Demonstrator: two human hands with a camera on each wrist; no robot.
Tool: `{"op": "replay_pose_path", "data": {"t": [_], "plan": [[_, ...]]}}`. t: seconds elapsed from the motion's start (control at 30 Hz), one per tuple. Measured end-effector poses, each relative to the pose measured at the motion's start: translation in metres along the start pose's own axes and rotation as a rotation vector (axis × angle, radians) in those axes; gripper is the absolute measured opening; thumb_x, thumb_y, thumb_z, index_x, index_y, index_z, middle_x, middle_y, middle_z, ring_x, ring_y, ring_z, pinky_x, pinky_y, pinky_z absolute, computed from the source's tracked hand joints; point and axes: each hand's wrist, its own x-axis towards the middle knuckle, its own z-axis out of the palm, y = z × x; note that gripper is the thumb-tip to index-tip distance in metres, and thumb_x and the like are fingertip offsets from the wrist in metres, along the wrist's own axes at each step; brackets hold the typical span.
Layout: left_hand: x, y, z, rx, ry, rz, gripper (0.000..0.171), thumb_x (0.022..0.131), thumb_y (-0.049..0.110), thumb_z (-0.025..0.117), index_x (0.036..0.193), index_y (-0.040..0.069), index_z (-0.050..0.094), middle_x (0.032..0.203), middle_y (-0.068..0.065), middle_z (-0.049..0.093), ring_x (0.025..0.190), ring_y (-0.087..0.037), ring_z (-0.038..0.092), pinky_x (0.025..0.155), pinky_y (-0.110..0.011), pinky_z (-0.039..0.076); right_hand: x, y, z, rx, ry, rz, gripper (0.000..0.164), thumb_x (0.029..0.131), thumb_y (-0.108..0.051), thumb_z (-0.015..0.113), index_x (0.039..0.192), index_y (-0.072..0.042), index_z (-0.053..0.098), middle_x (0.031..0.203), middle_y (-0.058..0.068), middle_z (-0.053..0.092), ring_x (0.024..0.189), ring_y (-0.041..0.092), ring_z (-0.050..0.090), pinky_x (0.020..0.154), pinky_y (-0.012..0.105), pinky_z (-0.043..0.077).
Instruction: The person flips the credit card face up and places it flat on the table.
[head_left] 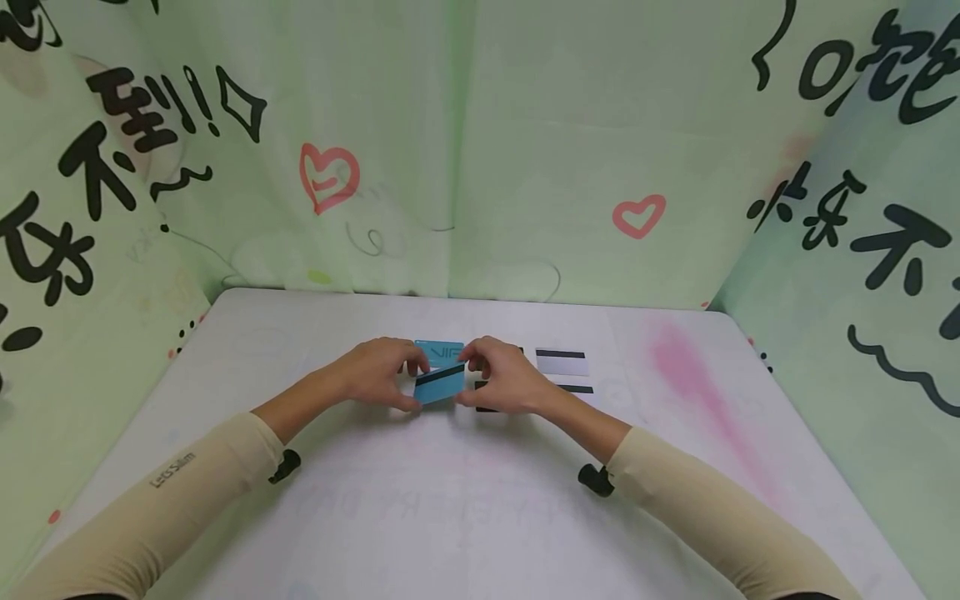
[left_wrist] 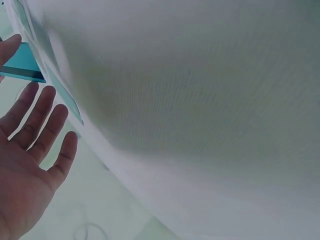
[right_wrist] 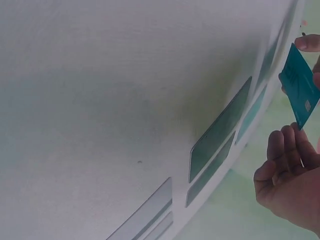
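Note:
A blue plastic card (head_left: 441, 385) with a black magnetic stripe is held up at a tilt between both hands, over the table. My left hand (head_left: 382, 371) pinches its left end, thumb low and forefinger high. At the opposite end, my right hand (head_left: 506, 375) holds the card by its edges. The right wrist view shows the card's other face (right_wrist: 300, 87), with a small chip near one corner. Just behind it on the table lies a light blue card (head_left: 433, 348) marked VIP, partly covered by the hands.
White cards with black stripes (head_left: 562, 364) lie to the right of the hands. Dark cards (right_wrist: 220, 130) lie beneath the right hand, mostly hidden in the head view. A white-covered table (head_left: 450, 517) is surrounded by green printed curtains (head_left: 540, 150).

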Motion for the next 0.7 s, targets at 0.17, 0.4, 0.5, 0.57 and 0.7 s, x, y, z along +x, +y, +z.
{"op": "replay_pose_path", "data": {"t": [0.17,0.4,0.5,0.57,0.7], "plan": [[-0.002,0.001,-0.001,0.004,-0.01,-0.022,0.053,0.08,0.038,0.088,0.124,0.016,0.069,0.103,0.003,0.069,0.097,-0.018,0.062,0.084,-0.036,0.051,-0.003,0.003,-0.004,0.003,0.004,0.017,0.053,0.083,-0.029,0.084,0.127,-0.007,0.064,0.111,0.01,0.065,0.096,0.027,0.059,0.082,0.03,0.048],[-0.004,0.0,0.0,0.033,-0.032,-0.036,0.053,0.081,0.036,0.086,0.128,0.017,0.069,0.107,0.002,0.07,0.1,-0.018,0.063,0.088,-0.04,0.052,-0.008,0.006,-0.009,0.017,0.029,0.024,0.053,0.082,-0.027,0.085,0.126,-0.007,0.064,0.109,0.008,0.066,0.097,0.028,0.06,0.082,0.032,0.048],[-0.005,-0.001,0.001,0.051,-0.031,-0.036,0.052,0.082,0.036,0.085,0.127,0.017,0.069,0.108,0.002,0.07,0.1,-0.019,0.063,0.089,-0.041,0.052,-0.01,0.007,-0.011,0.019,0.027,0.031,0.052,0.083,-0.026,0.085,0.126,-0.008,0.064,0.109,0.006,0.066,0.097,0.027,0.059,0.083,0.032,0.049],[-0.005,-0.002,0.001,0.062,-0.029,-0.033,0.05,0.082,0.036,0.085,0.126,0.017,0.07,0.107,0.002,0.07,0.101,-0.019,0.063,0.089,-0.041,0.052,-0.011,0.007,-0.013,0.016,0.026,0.036,0.052,0.083,-0.027,0.084,0.127,-0.009,0.063,0.109,0.004,0.065,0.096,0.026,0.059,0.083,0.033,0.049],[-0.006,-0.003,0.002,0.067,-0.022,-0.025,0.047,0.082,0.035,0.085,0.123,0.018,0.072,0.106,0.003,0.07,0.1,-0.019,0.064,0.089,-0.041,0.052,-0.013,0.008,-0.015,0.016,0.03,0.046,0.052,0.084,-0.027,0.083,0.128,-0.009,0.063,0.11,0.003,0.065,0.095,0.024,0.057,0.083,0.033,0.049]]}}
